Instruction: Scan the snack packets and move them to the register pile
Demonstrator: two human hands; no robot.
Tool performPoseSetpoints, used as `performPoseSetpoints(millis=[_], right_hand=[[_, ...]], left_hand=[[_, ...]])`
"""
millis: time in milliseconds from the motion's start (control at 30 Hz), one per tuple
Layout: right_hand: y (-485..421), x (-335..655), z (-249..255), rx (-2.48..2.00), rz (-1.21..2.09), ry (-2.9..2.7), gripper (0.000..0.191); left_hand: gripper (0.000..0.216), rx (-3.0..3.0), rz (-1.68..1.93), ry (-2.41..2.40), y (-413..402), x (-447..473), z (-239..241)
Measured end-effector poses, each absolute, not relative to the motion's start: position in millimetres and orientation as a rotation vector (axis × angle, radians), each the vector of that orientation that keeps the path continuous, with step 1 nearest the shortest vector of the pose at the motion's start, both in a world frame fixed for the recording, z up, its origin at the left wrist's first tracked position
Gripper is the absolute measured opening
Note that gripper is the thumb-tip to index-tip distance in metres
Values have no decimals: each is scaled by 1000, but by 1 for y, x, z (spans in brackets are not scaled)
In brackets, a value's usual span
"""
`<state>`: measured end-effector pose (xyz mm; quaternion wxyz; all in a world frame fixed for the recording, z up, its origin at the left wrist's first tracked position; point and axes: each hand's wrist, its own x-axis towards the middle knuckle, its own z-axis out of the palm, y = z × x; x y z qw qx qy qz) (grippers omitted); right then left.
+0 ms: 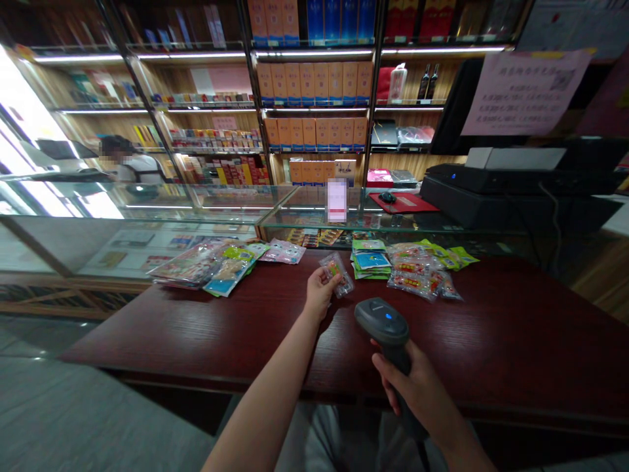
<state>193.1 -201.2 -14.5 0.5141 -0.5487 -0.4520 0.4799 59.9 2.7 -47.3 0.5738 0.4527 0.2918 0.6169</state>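
My left hand (320, 288) is closed on a small clear snack packet (338, 271) and holds it just above the dark red wooden counter (206, 334). My right hand (415, 387) grips the handle of a black barcode scanner (382, 321), whose head points toward the packet, a short way to its right. Behind the packet lie a stack of green and blue packets (369, 259) and a heap of clear red-printed packets (417, 272).
More snack packets (211, 265) are spread on the counter's left. A glass display case (196, 216) runs behind it, with a black register (496, 183) at the right. Shelves of boxes (314, 85) fill the back wall. A person (130, 164) sits at far left.
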Motion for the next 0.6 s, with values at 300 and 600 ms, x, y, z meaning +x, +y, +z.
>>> performPoseSetpoints(millis=[300,600], right_hand=[[-197,192,-19,-1326,1140,-1086,40],[-198,192,-17,-1319,1134,-1104,40]], left_hand=[[45,1086,1447,695,5,62,-50],[39,1107,1451,768,3,63,-48]])
